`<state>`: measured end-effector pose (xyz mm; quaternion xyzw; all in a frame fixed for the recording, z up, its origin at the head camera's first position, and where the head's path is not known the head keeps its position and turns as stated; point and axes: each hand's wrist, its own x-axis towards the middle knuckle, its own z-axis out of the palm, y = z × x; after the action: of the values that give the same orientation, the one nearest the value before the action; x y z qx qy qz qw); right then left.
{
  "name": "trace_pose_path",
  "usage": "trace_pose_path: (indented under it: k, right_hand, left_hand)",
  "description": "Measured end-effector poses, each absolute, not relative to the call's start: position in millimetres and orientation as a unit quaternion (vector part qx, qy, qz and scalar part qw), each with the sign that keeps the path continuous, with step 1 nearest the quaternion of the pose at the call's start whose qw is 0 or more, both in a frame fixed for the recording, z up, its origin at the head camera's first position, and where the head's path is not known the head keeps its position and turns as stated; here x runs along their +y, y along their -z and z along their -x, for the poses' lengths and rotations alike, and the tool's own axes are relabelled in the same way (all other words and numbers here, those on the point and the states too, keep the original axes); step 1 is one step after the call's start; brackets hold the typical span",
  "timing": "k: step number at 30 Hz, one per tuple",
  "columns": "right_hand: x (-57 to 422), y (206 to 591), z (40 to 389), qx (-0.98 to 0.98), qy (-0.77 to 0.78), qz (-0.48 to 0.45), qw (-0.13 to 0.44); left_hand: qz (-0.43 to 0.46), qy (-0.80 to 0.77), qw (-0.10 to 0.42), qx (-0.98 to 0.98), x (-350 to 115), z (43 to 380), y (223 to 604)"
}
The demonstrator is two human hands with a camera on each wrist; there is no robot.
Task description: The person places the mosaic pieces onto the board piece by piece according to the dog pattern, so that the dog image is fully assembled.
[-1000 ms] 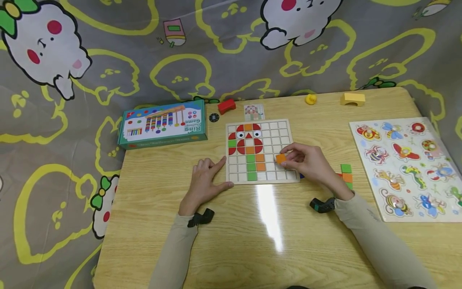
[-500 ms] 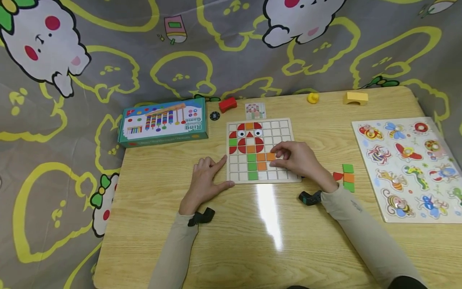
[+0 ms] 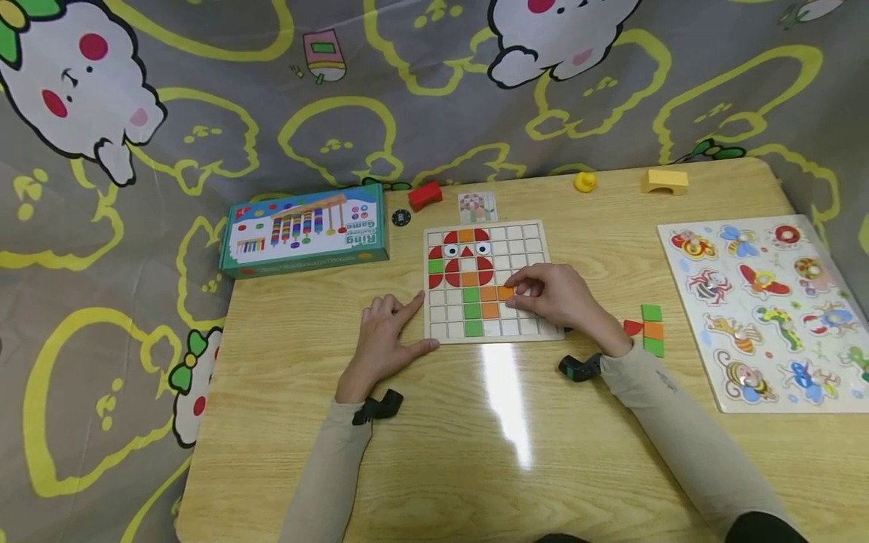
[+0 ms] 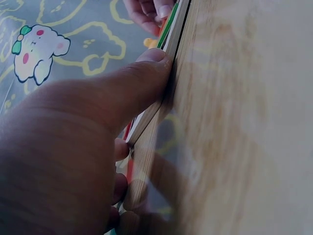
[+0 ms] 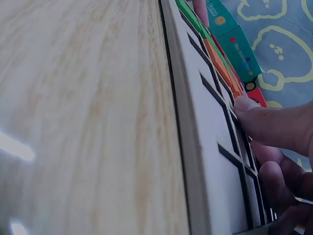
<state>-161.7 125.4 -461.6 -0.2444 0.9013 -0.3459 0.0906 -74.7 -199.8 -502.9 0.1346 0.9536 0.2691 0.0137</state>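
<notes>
A wooden grid board lies on the table, with red, orange and green tiles and two eye pieces forming a figure on its left half. My right hand pinches an orange square tile between thumb and fingertips, down at the grid beside another orange tile. In the right wrist view the thumb lies close over the grid bars. My left hand rests at the board's lower left corner, index finger and thumb stretched against its edge. The left wrist view shows that thumb at the board's side.
Loose green tiles, an orange one and a red one lie right of the board. Farther right is an insect puzzle board. Behind stand a game box, red block, black chip, picture card, yellow duck and yellow block.
My right hand has moved left with the orange tile and lowered it beside the other orange tile, then stayed nearly still. The left hand has kept its place.
</notes>
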Motion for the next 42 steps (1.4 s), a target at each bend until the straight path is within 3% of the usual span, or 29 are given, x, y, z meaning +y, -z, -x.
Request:
trace_pose_path:
  k: [11, 17, 29, 42]
  right_hand:
    - [123.4, 460.7, 167.0, 0.903, 0.362, 0.198, 0.118]
    - [134.0, 461.7, 161.9, 0.891, 0.384, 0.219, 0.1]
    - [244.9, 436.1, 122.3, 0.937, 0.32, 0.135, 0.042]
    - [300.5, 420.4, 97.2, 0.971, 0.19, 0.128, 0.068]
  left_hand:
    - [-0.14, -0.267, 0.015, 0.953, -198.9, 77.2, 503.8]
    - [-0.141, -0.267, 0.012, 0.953, -196.7, 77.1, 503.2]
    - [-0.14, -0.272, 0.017, 0.952, -193.0, 75.9, 503.7]
    - [-0.132, -0.284, 0.016, 0.949, -197.4, 72.7, 504.3]
